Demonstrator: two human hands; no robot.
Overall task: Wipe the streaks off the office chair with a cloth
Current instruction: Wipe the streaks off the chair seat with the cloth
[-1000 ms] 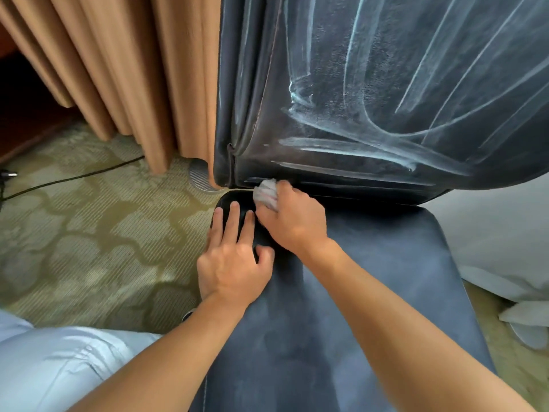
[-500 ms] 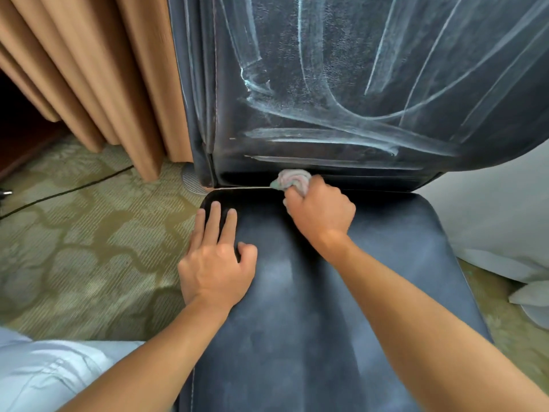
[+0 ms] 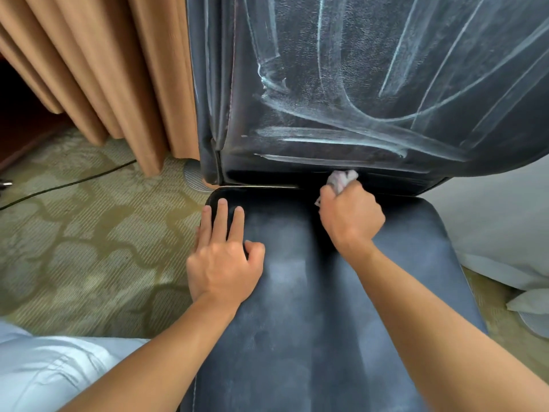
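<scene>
My right hand [image 3: 352,217] gripped the cloth [image 3: 341,178] at the seat–backrest crease; streaks [image 3: 335,138] ran sideways just above it — nearer that hand. Left hand [image 3: 222,257] lay flat, fingers relaxed, on the seat [image 3: 297,322].

Tan curtains [image 3: 98,69] (pleated), patterned carpet [image 3: 74,233]

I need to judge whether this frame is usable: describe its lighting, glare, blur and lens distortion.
Head view: bright, even light; pale sheen on the backrest mixes with the white streaks, so glare and residue are hard to separate; wide-angle lens bows the curtain and the backrest's edges; right hand gripping the cloth, and left hand on the seat, look sharp, without motion blur.
</scene>
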